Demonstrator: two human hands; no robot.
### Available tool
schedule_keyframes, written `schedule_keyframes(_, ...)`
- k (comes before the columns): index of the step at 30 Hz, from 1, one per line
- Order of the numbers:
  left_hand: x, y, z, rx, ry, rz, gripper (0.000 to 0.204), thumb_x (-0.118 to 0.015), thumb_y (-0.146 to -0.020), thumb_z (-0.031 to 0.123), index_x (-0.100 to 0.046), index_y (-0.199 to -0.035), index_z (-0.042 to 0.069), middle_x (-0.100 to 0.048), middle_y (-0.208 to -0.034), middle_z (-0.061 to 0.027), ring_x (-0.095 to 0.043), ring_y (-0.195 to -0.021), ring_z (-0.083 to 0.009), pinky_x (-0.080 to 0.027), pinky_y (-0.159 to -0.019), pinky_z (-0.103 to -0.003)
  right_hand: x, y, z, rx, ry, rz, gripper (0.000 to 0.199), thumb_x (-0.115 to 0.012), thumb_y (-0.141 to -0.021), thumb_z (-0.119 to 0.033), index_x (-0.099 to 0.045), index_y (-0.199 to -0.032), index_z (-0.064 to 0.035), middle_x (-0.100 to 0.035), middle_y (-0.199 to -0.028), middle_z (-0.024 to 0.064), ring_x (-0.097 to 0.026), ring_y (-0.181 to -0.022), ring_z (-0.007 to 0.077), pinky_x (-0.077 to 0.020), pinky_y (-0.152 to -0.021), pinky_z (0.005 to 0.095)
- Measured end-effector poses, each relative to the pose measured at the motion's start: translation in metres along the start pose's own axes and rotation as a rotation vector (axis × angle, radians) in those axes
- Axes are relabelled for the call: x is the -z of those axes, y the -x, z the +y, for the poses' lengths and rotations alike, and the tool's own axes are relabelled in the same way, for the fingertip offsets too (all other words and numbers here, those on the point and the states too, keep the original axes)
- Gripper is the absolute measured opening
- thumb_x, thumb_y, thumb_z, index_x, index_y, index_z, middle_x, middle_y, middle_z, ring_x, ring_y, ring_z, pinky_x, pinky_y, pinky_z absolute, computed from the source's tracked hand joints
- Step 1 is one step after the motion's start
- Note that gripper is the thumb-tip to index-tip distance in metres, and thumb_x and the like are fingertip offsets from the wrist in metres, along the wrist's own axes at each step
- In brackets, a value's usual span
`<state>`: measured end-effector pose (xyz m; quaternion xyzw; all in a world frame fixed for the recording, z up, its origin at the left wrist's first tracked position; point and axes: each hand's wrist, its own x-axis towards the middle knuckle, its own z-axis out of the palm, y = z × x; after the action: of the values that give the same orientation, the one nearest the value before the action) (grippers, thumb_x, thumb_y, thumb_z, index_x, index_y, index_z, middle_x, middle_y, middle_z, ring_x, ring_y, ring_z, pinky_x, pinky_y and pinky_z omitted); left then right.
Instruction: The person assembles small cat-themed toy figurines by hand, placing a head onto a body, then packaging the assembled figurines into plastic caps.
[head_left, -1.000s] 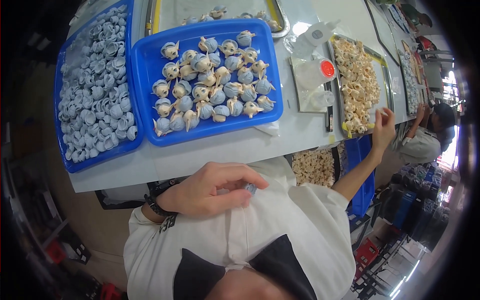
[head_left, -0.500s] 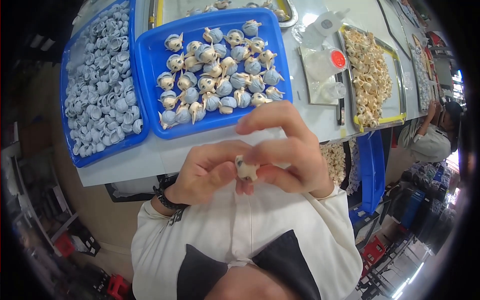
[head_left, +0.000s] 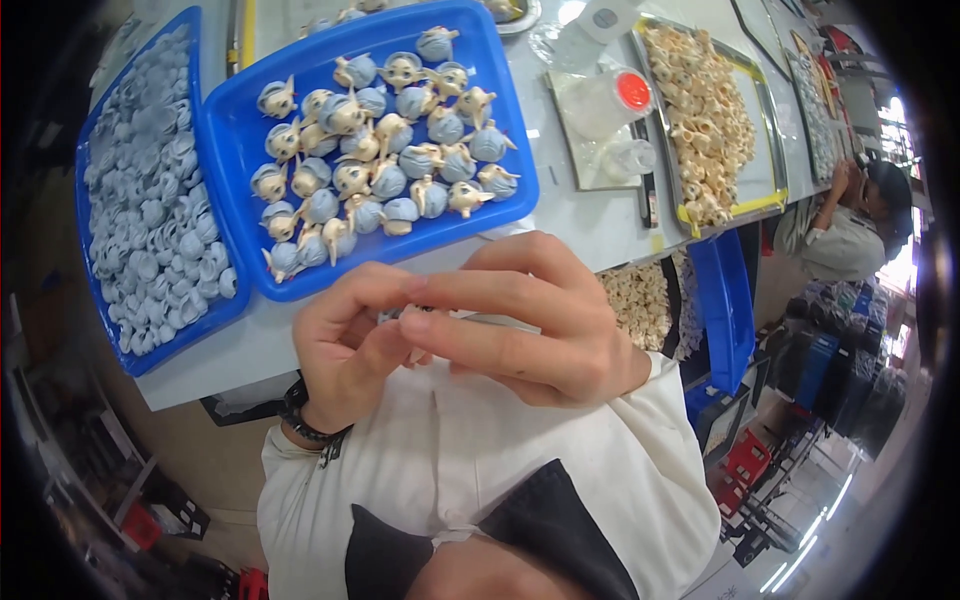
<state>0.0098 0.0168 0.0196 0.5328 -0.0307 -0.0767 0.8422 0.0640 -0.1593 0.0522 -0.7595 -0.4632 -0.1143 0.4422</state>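
Close to my chest, a small cream doll head [head_left: 417, 355] is pinched between my two hands and mostly hidden by the fingers. My left hand [head_left: 345, 350] is closed on it, with thumb and index finger against its side. My right hand [head_left: 545, 325] presses its fingertips onto it from the other side. A bit of grey-blue shows at the fingertips; I cannot tell whether it is a hair piece. Just beyond my hands, a blue tray [head_left: 520, 205] holds several doll heads with pointed ears and grey-blue hair pieces.
At the left, another blue tray [head_left: 85, 225] is heaped with loose grey-blue hair pieces. A yellow-edged metal tray [head_left: 765, 203] of cream head parts lies at the right. Nearer stand a red-capped bottle [head_left: 608, 105] and a small clear jar [head_left: 630, 160]. Farther right, a co-worker [head_left: 850, 215] sits.
Both hands have moved left with the doll head, and the right fingers have closed over it, hiding most of it. The view has shifted, so the trays appear farther left.
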Motion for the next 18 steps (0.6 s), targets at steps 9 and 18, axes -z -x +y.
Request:
schedule_keyframes(9,-0.002,-0.010,0.001,-0.191,-0.282,-0.093,0.030,-0.062,-0.082,0.020,-0.058,-0.095,-0.007,-0.056,-0.097,-0.0141,-0.055,-0.080,-0.0145,-0.045,-0.064,-0.023,0.000,0.007,-0.009,-0.179,-0.251,0.089,0.031,-0.064,-0.059,0.007,-0.063,-0.089,0.0005,-0.059,-0.080,0.0132,-0.056,-0.058,0.0175,-0.0449,-0.052,0.0238)
schedule_keyframes(18,-0.014,-0.013,-0.009,0.013,0.135,0.077,0.032,-0.045,-0.091,0.017,-0.050,-0.113,-0.005,-0.055,-0.093,-0.0086,-0.054,-0.076,-0.0107,-0.044,-0.064,-0.023,-0.008,0.020,0.011,-0.336,-0.141,0.080,0.044,-0.048,-0.060,0.018,-0.063,-0.098,0.0002,-0.055,-0.086,0.0121,-0.056,-0.073,0.0196,-0.0453,-0.063,0.0249)
